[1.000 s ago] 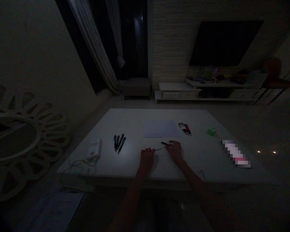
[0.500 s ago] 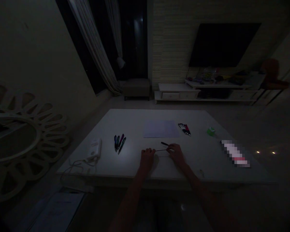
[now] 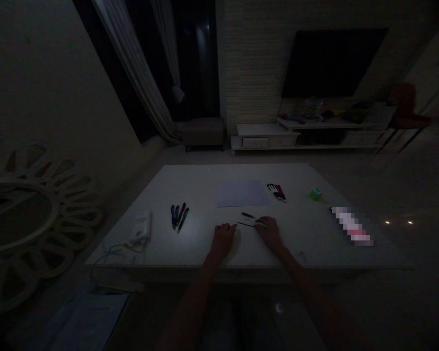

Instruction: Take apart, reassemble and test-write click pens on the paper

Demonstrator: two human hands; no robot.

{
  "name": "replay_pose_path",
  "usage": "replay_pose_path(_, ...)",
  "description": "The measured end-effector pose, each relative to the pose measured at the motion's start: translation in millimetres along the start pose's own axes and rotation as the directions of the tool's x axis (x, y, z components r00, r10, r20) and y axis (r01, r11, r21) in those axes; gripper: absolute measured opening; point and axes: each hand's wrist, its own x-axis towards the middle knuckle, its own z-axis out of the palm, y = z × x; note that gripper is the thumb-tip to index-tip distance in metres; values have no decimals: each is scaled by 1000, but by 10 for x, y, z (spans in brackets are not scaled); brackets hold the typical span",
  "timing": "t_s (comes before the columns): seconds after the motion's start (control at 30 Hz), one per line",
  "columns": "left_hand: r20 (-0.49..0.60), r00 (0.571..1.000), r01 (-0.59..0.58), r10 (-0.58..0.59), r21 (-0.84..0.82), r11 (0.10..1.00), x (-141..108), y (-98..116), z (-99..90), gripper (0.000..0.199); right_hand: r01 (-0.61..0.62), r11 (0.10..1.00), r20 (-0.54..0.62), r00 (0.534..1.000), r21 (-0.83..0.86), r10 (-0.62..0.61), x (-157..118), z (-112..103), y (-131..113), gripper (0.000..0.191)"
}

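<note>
A thin dark stick like a pen refill (image 3: 246, 224) runs level between my hands, just above or on the white table (image 3: 197, 190). Its right end meets the thumb and fingertips of my right hand (image 3: 270, 235), which are pinched on it. My left hand (image 3: 223, 239) is closed, fingers curled, close to the stick's left end; whether it holds anything is too dark to make out. Just beyond the stick lies a short dark pen part (image 3: 248, 215), with a tiny piece beside it. A printed white sheet (image 3: 241, 193) lies farther off.
Several dark pens (image 3: 179, 218) lie at left, near a white corded box (image 3: 142, 226). Right of the sheet are several black, white and red pens (image 3: 277, 192). A small green object (image 3: 315, 194) and a blurred-out phone-like item (image 3: 351, 226) are farther right.
The stick has come away from my left fingertips and tilts down to the right. My right hand has shifted slightly right. The whole view has turned a little.
</note>
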Motion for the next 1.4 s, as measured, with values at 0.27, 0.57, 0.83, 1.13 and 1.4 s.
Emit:
replay_pose_path(0.27,47,991,-119,125,-115,986,71,75,68,46,-22,921,81,995,-388,58,-345,-552,419,35)
replay_pose_path(0.57,-79,994,-88,71,-233,968,108,172,112,35,-50,806,205,956,-590,209,-582,-819,400,62)
replay_pose_path(0.83,-208,971,96,-121,-124,988,-437,-664,-166,31,-74,810,261,926,-582,272,-531,-823,481,69)
replay_pose_path(1.13,-304,912,260,-276,-91,961,-711,-932,-333,30,-103,747,371,818,-657,439,-708,-1103,801,76)
replay_pose_path(1.4,-284,898,310,-335,-131,942,-693,-861,-338,30,-157,756,566,572,-636,594,-477,-1263,615,109)
